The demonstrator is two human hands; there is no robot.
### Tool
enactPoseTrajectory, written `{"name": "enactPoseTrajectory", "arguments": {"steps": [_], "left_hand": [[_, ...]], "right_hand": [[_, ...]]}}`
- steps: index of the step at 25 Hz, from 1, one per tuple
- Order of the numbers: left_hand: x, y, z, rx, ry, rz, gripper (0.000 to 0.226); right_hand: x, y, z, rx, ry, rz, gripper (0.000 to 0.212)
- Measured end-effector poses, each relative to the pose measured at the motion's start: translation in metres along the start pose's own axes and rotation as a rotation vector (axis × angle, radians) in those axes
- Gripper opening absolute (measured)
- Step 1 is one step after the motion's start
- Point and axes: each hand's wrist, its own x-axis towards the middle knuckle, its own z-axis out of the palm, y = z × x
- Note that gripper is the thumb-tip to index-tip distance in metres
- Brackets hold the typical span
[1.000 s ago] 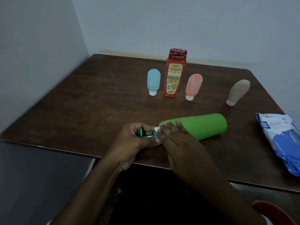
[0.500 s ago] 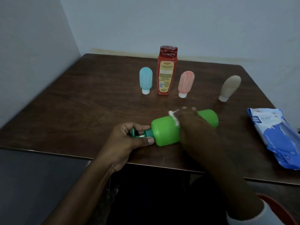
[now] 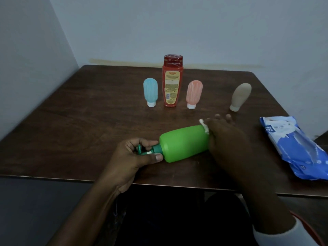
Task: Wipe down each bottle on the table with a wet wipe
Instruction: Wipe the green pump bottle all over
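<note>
Head view, the only one. A dark wooden table [image 3: 74, 125] is seen against pale walls. A green pump bottle [image 3: 183, 143] is laid on its side near the front edge, pump end toward the left, base toward the right. The dark green pump head and neck are pinched by the left hand [image 3: 132, 157], thumb underneath and fingers curled over the top, so the bottle is held steady. The base end of the bottle is covered by the right hand [image 3: 225, 137], fingers wrapped over it and pressed against the plastic; a white wet wipe [image 3: 205, 127] is bunched under those fingers, only its crumpled edge showing along the bottle's upper side (the rest is hidden by the hand). Further back, four bottles are stood in a loose row: a small blue bottle [image 3: 150, 92] resting on its white cap, just beside it a tall red bottle [image 3: 172, 80] with a yellow label, then a small pink bottle [image 3: 193, 94] cap-down, and, well apart to the right, a beige bottle [image 3: 241, 96] cap-down and tilted. A blue-and-white wipes pack [image 3: 294, 148] is laid flat at the right edge of the table, near the right hand but not touched by it.
</note>
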Motion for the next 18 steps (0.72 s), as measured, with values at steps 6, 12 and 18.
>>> {"name": "enactPoseTrajectory", "arguments": {"steps": [6, 12, 18], "left_hand": [[-0.005, 0.001, 0.002, -0.044, -0.028, 0.041, 0.041], [-0.001, -0.004, -0.001, -0.007, 0.027, 0.061, 0.047], [-0.009, 0.003, 0.005, 0.008, 0.059, 0.117, 0.037]], "right_hand": [[-0.023, -0.096, 0.016, 0.073, -0.146, -0.434, 0.05], [0.011, 0.003, -0.005, -0.038, -0.094, -0.055, 0.048], [0.01, 0.042, -0.013, 0.093, -0.056, 0.252, 0.031]]}}
